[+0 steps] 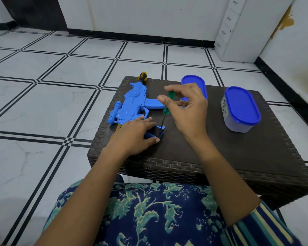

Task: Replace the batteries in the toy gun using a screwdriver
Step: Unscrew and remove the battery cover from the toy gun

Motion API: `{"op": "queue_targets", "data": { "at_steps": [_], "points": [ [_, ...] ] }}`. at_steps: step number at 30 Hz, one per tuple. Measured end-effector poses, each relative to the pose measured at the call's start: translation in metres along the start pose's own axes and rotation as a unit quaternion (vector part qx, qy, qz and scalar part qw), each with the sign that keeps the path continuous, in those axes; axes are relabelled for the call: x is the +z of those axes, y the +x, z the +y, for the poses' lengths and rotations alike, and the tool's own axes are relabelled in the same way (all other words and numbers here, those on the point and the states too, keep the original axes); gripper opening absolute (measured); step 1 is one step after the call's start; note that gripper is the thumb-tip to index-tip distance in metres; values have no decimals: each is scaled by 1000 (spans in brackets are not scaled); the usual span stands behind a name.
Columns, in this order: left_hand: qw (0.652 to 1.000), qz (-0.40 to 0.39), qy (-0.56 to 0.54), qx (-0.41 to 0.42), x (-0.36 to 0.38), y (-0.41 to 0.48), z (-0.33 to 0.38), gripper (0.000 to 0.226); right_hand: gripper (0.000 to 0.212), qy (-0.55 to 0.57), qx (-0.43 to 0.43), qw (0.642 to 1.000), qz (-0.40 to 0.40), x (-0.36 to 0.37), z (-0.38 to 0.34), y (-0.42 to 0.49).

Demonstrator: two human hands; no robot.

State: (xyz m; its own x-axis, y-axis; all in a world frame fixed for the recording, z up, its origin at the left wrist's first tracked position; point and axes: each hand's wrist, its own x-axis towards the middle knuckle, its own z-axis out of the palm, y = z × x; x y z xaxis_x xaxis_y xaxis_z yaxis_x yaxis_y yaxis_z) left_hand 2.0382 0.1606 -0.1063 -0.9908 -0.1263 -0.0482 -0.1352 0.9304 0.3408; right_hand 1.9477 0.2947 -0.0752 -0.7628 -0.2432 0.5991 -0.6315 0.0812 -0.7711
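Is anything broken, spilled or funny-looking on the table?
Nothing looks broken or spilled. Only the muzzle of the toy gun pokes out past the far edge of the table. The left hand presses the gun down, the right hand holds the screwdriver, and both blue-lidded tubs stand closed.

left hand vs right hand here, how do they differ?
Left hand lies flat, fingers straight, on the blue toy gun; right hand is raised, fingers curled, pinching the green screwdriver handle. Left hand touches the gun directly; right hand meets it only through the screwdriver tip. Both work at the gun's near end.
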Motion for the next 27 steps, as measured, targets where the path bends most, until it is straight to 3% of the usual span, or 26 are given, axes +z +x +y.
{"op": "queue_targets", "data": {
  "at_steps": [7, 9, 13, 27],
  "points": [
    [1000, -3, 5, -3, 0, 1, -1, 66, 27, 45, 62, 997, -17, 1, -1, 0],
    [1000, -2, 4, -2, 0, 1, -1, 66, 24, 37, 59, 997, -27, 1, -1, -1],
    [1000, -1, 9, 0, 0, 0, -1, 65, 39, 11, 43, 998, -53, 3, 2, -4],
    [1000, -7, 13, -1, 0, 1, 0, 65, 38, -23, 11, 1000, -15, -1, 4, 1]
  ]
}}
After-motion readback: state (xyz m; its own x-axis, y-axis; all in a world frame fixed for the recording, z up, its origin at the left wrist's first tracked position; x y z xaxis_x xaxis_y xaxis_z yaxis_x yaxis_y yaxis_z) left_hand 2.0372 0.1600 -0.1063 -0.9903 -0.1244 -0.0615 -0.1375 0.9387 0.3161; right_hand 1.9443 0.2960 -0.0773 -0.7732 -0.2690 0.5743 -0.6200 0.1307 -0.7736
